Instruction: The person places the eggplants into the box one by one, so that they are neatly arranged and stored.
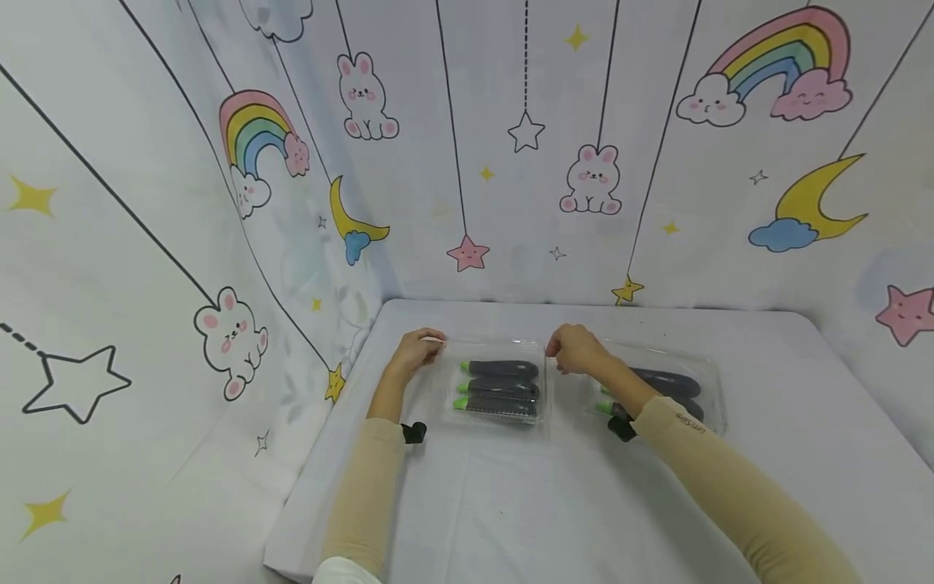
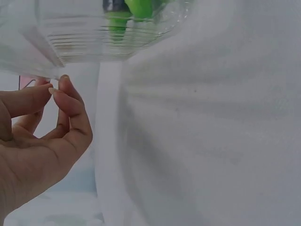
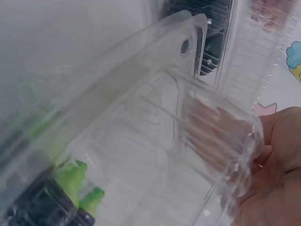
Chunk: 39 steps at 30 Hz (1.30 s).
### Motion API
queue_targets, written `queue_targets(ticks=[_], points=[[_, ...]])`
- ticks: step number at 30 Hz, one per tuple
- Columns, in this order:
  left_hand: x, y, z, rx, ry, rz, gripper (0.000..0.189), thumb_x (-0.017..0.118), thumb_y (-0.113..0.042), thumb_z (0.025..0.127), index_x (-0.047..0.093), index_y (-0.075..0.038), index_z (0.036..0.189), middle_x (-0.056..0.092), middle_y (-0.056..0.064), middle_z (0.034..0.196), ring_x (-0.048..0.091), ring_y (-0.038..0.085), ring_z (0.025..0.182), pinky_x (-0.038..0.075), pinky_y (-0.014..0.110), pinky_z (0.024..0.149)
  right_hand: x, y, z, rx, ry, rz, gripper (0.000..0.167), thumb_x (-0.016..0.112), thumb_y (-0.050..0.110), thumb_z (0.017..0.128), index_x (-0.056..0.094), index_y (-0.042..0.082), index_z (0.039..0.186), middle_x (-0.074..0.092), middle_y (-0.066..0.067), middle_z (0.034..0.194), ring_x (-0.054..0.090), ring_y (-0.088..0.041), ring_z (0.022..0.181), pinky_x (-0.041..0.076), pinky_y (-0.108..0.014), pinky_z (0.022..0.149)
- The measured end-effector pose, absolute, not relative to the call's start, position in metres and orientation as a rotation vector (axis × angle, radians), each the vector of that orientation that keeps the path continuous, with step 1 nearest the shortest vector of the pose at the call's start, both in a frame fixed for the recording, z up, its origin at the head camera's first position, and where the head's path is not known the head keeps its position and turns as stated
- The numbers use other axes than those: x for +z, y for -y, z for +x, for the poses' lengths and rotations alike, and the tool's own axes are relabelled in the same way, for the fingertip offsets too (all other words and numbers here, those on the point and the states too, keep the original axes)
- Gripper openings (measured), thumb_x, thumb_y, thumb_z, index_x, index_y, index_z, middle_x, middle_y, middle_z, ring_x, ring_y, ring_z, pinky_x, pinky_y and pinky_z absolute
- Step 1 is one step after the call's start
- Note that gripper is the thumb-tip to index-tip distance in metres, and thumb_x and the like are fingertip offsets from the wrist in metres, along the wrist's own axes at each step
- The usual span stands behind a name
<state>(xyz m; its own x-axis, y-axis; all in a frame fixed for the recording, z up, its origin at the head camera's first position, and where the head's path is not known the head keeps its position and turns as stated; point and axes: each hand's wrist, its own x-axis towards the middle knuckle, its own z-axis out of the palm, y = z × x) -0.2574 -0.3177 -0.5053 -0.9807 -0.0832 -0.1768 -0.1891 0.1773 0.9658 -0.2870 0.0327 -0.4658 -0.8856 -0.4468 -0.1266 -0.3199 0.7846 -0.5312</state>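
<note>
Two clear plastic clamshell boxes lie on the white table, each holding dark eggplants with green stem ends. My left hand [image 1: 418,350] is at the far left corner of the left box [image 1: 454,419]. In the left wrist view its thumb and fingertips pinch the clear edge. My right hand [image 1: 579,349] holds the same box at its far right corner with curled fingers; in the right wrist view clear plastic partly covers those fingers. Several eggplants [image 1: 503,388] lie side by side in the left box. My right forearm crosses over the right box [image 1: 718,377], hiding part of its eggplants [image 1: 667,381].
A white cloth covers the table [image 1: 503,511]. Behind it and to the left hangs a white curtain [image 1: 409,178] printed with rabbits, stars and rainbows. Black wrist straps [image 1: 414,432] show below both hands.
</note>
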Motion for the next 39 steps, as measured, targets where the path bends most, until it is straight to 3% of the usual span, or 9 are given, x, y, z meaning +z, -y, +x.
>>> queue_targets(ticks=[4, 9, 21, 27, 33, 39], points=[[-0.498, 0.320, -0.252, 1.839, -2.411, -0.256, 0.027, 0.060, -0.014, 0.107, 0.068, -0.004, 0.130, 0.067, 0.018, 0.127, 0.065, 0.029, 0.108, 0.052, 0.046, 0.100, -0.466, -0.030, -0.284, -0.750, -2.754, -0.590, 0.022, 0.057, -0.007, 0.093, 0.075, -0.005, 0.105, 0.074, -0.013, 0.086, 0.071, -0.018, 0.069, 0.059, -0.030, 0.060], [-0.497, 0.324, -0.242, 1.762, -2.449, -0.205, 0.034, 0.065, -0.016, 0.104, 0.063, -0.003, 0.136, 0.064, 0.018, 0.135, 0.062, 0.034, 0.121, 0.051, 0.048, 0.103, -0.465, -0.027, -0.276, -0.771, -2.792, -0.601, 0.017, 0.063, 0.006, 0.100, 0.076, -0.005, 0.101, 0.072, -0.006, 0.074, 0.073, -0.018, 0.064, 0.059, -0.030, 0.059], [-0.501, 0.332, -0.221, 1.705, -2.483, -0.156, 0.040, 0.066, -0.016, 0.103, 0.060, -0.001, 0.139, 0.066, 0.018, 0.129, 0.064, 0.033, 0.119, 0.052, 0.048, 0.101, -0.464, -0.025, -0.263, -0.877, -2.801, -0.517, 0.014, 0.070, 0.005, 0.095, 0.072, -0.006, 0.104, 0.072, -0.012, 0.085, 0.070, -0.015, 0.065, 0.059, -0.025, 0.057], [-0.501, 0.335, -0.209, 1.689, -2.518, -0.135, 0.039, 0.067, -0.016, 0.103, 0.060, -0.001, 0.138, 0.067, 0.017, 0.128, 0.065, 0.031, 0.115, 0.054, 0.044, 0.096, -0.461, -0.026, -0.255, -0.836, -2.819, -0.512, 0.021, 0.075, 0.009, 0.094, 0.070, -0.004, 0.110, 0.072, -0.013, 0.092, 0.070, -0.014, 0.065, 0.058, -0.026, 0.058], [-0.505, 0.336, -0.196, 1.698, -2.506, -0.119, 0.038, 0.065, -0.017, 0.104, 0.059, -0.001, 0.139, 0.066, 0.018, 0.124, 0.066, 0.030, 0.109, 0.056, 0.045, 0.092, -0.459, -0.028, -0.245, -0.834, -2.800, -0.510, 0.037, 0.077, 0.013, 0.093, 0.066, -0.005, 0.123, 0.074, -0.017, 0.104, 0.071, -0.013, 0.065, 0.061, -0.037, 0.068], [-0.510, 0.332, -0.183, 1.727, -2.471, -0.102, 0.041, 0.063, -0.014, 0.104, 0.055, 0.001, 0.141, 0.064, 0.018, 0.122, 0.066, 0.029, 0.107, 0.057, 0.042, 0.088, -0.462, -0.033, -0.236, -0.830, -2.746, -0.474, 0.050, 0.073, 0.020, 0.098, 0.057, -0.012, 0.134, 0.077, -0.009, 0.085, 0.072, -0.013, 0.063, 0.059, -0.053, 0.087]])
